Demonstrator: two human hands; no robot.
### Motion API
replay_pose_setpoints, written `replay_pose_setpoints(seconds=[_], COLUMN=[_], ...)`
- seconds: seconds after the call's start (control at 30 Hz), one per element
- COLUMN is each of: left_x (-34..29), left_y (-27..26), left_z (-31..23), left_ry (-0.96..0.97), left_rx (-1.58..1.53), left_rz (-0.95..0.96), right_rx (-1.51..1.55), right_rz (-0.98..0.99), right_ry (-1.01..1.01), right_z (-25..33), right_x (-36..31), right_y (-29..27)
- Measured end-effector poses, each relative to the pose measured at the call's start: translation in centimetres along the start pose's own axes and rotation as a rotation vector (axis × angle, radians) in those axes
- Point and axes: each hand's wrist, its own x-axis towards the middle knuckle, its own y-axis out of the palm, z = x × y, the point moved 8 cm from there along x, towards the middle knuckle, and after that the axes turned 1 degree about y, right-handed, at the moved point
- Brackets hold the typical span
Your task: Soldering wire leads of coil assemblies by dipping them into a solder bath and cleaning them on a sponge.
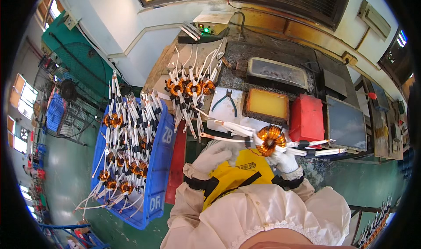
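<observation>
A copper-wound toroidal coil [270, 140] with long white-sleeved leads is held up in front of me, above the near edge of the bench. My right hand [285, 161], in a white glove, is closed on it from below; the coil and leads cover part of the fingers. Some leads stretch left to a bare metal lug, others point right past a red box [306, 117]. My left hand [215, 156], also gloved, is just below the left-hand leads. Its fingers look bent and smeared by motion, so whether they grip anything is unclear.
A blue crate [161, 161] full of similar coils stands at left, and more coils [193, 89] lie on the bench. Pliers [226, 101] rest on white paper beside a tray of yellow material [267, 103]. Behind are a metal-rimmed rectangular pot [278, 72] and a control box [213, 23].
</observation>
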Motion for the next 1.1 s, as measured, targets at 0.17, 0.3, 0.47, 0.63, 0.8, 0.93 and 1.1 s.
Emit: replay_pose_setpoints(seconds=[0.17, 0.3, 0.47, 0.63, 0.8, 0.93, 1.1], left_x=[0.6, 1.4, 3.2, 3.7, 4.6, 4.2, 4.0], left_y=[-3.8, -4.4, -5.4, -4.5, -0.7, 5.7, 11.1], left_z=[2.8, 1.2, 2.0, 1.3, 1.3, 2.3, 5.4], left_ry=[-0.140, -0.008, 0.059, 0.044, -0.053, -0.176, -0.304], left_rx=[-0.277, -0.381, -0.518, -0.622, -0.761, -0.510, -0.331], left_rz=[-0.418, -0.580, -0.511, -0.529, -0.328, -0.052, 0.160], right_rx=[0.210, 0.561, 0.153, 0.091, -0.088, -0.144, -0.332], right_rz=[-0.091, 0.153, -0.043, -0.142, -0.245, -0.332, -0.471], right_ry=[-0.147, -0.030, -0.195, -0.104, -0.362, -0.471, -0.436], right_z=[4.4, 3.2, 5.7, 4.4, 7.1, 8.5, 7.8], right_x=[-1.4, -1.2, -2.8, -3.5, -3.1, -2.5, -2.0], right_y=[1.6, 0.2, -0.1, -2.3, -2.2, -2.0, -3.1])
